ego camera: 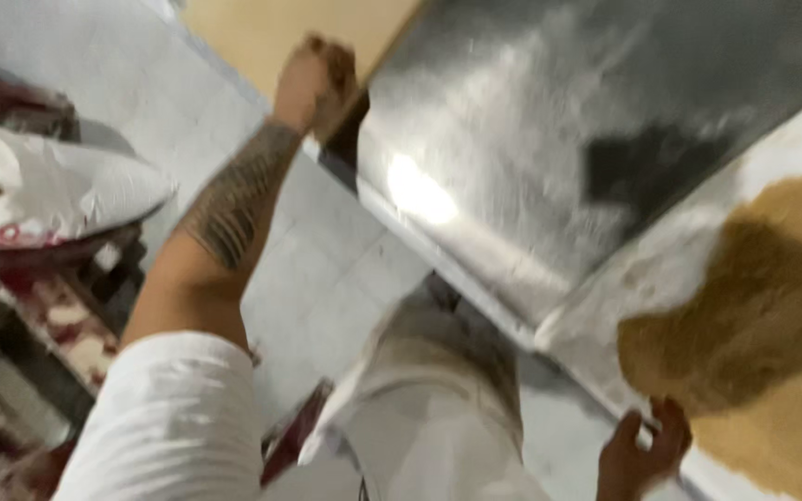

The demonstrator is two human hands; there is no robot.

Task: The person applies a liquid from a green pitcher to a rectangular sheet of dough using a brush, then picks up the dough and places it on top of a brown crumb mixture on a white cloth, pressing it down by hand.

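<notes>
The picture is blurred by motion, so fine detail is lost. A steel surface (512, 139) dusted with flour runs as a long band from the lower right toward the upper middle, its near edge slanting from the bottom right up to the left. The left hand (316, 79), at the end of a tattooed forearm in a white sleeve, is curled into a fist at the far corner of this surface, where the steel meets a tan board (271, 32); it looks closed on the corner edge, though the blur hides exactly what the fingers clasp. The right hand (640, 455) sits at the bottom of the view, fingers spread and curled over the near edge of the surface, gripping it just below a flat sheet of brown dough (754, 306).

The dough lies on the floured right end of the surface, a broad rounded patch whose longer side runs from lower left to upper right, cut off by the frame edge.

To the left, well apart from both hands, a white sack (48, 186) rests on a dark red rack. A pale tiled floor (327, 278) shows between them, with the person's white apron below.
</notes>
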